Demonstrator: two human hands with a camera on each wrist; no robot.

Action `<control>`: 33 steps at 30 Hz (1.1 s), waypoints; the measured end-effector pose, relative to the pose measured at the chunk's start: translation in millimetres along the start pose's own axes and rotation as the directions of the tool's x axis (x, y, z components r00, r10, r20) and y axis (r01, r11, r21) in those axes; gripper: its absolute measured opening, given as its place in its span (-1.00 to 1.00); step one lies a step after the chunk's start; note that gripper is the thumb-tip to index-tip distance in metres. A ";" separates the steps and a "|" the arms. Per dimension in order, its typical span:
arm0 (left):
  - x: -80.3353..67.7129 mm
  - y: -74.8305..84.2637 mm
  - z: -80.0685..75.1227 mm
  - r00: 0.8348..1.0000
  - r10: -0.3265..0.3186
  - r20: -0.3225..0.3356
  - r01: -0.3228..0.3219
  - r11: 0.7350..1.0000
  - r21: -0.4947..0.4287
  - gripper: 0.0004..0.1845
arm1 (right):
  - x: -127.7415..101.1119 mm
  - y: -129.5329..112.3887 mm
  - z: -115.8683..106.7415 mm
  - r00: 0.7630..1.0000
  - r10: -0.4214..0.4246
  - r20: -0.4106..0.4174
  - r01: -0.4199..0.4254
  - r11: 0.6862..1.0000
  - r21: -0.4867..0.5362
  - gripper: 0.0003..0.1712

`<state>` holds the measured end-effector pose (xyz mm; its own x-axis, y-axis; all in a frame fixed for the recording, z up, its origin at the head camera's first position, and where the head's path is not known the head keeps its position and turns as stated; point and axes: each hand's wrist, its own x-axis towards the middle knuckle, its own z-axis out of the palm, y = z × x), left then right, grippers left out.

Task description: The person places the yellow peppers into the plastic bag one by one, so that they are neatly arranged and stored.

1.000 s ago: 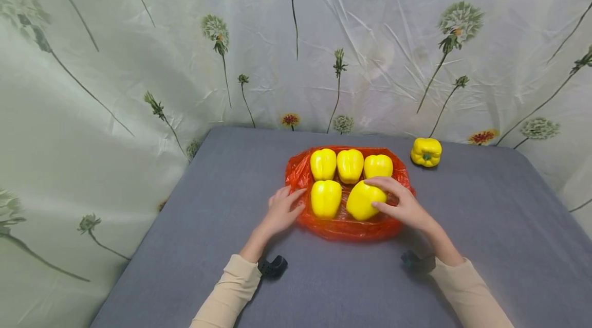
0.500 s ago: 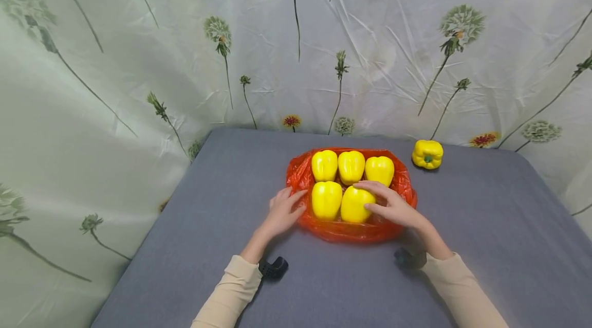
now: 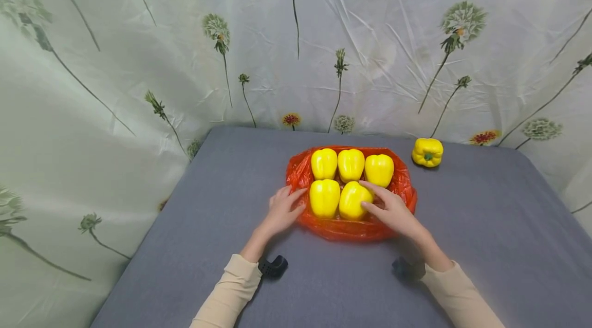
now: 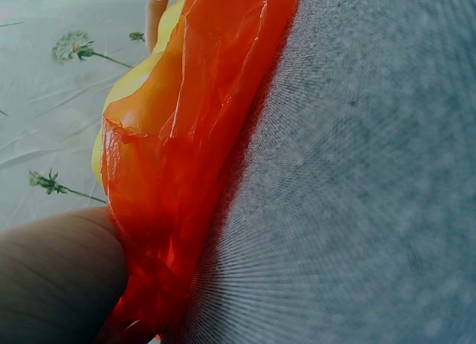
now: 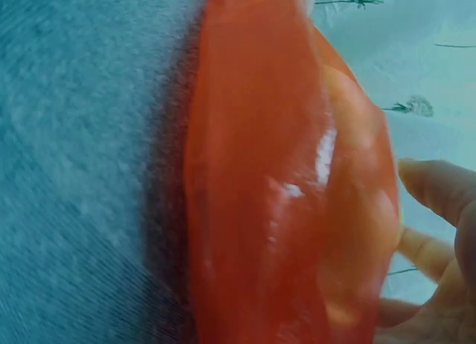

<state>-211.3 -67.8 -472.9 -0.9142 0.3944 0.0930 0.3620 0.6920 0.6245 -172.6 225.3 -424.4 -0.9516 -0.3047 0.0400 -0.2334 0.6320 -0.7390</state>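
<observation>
A red-orange plastic bag (image 3: 403, 190) lies open on the grey table (image 3: 222, 199) and holds several yellow bell peppers in two rows. My right hand (image 3: 389, 208) lies against the right side of the front right pepper (image 3: 350, 201), index finger over its top and thumb low on its side, fingers fairly straight. That pepper touches the front left pepper (image 3: 325, 197). My left hand (image 3: 283, 211) rests flat on the bag's left edge. In the left wrist view a finger (image 4: 52, 277) presses the bag (image 4: 178, 173). The right wrist view shows the bag (image 5: 260, 195) and my fingers (image 5: 439, 188).
One more yellow pepper (image 3: 427, 152) sits alone on the table, behind and to the right of the bag, near the flowered curtain (image 3: 139, 60). Bare grey cloth stretches to the left, right and front of the bag.
My right hand has slid the front right pepper leftward until it stands against the front left one. The left hand has stayed on the bag's edge.
</observation>
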 end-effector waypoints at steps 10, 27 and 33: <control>-0.7 -1.0 -0.1 1.000 0.004 -0.005 -0.004 1.000 0.004 -0.52 | 2.6 -0.1 4.4 0.999 -0.030 0.037 0.028 0.998 0.052 -0.36; 0.9 -0.8 2.4 1.000 0.012 -0.022 -0.012 1.000 0.014 -0.53 | -6.1 -5.7 -30.5 0.998 -0.046 -0.052 0.047 0.999 0.012 -0.41; 0.1 -0.8 1.9 1.000 0.015 -0.026 -0.015 1.000 0.007 -0.53 | -8.9 -0.8 -52.9 0.984 -0.023 -0.175 0.010 0.997 -0.076 -0.47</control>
<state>-211.3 -67.2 -474.8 -0.9132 0.3887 0.1228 0.3769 0.6905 0.6174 -174.6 265.2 -388.6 -0.9662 -0.1902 0.1739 -0.2575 0.6816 -0.6849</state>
